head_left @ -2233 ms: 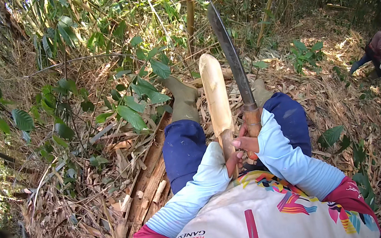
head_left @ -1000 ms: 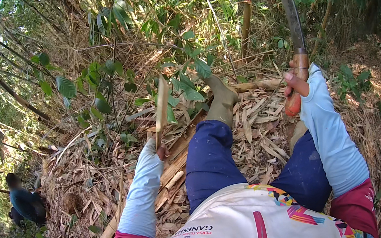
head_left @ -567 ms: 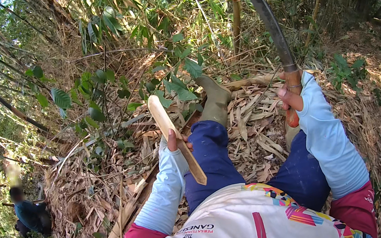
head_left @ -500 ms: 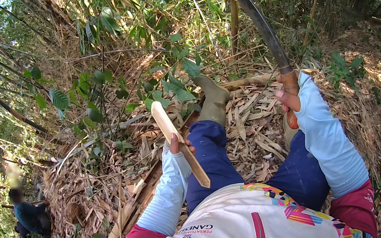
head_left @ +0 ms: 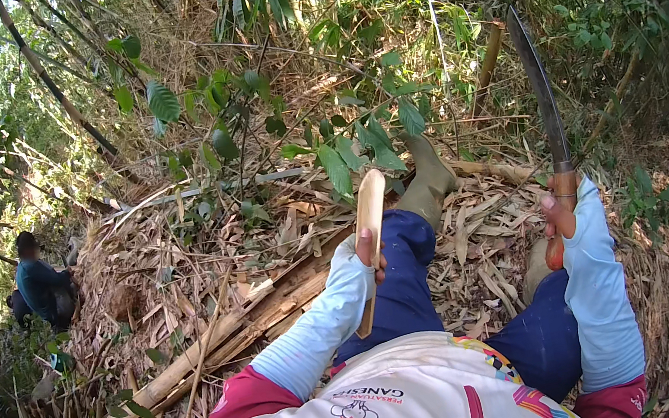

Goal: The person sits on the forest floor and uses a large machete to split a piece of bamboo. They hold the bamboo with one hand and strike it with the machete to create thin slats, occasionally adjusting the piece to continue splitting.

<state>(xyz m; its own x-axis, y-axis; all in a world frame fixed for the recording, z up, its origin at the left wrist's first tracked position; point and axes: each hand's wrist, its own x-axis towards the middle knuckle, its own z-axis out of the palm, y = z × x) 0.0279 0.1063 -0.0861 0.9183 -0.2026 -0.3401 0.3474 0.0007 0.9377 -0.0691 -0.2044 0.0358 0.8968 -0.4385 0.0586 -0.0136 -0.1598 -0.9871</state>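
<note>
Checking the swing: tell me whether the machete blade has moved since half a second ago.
Yes. The machete blade has swung from a left lean to nearly upright above the right hand, judged against the boot.

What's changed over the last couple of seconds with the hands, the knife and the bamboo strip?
The hands began close together in front of the body. The right hand swung the knife out to the right and raised it, blade up. The left hand carried the bamboo strip to the left, then tipped it more upright. Nothing was let go: both grips are unchanged, and the person stays seated among dry leaves.

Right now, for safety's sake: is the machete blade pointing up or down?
Up. The right hand grips the machete handle, blade rising above it.
</note>
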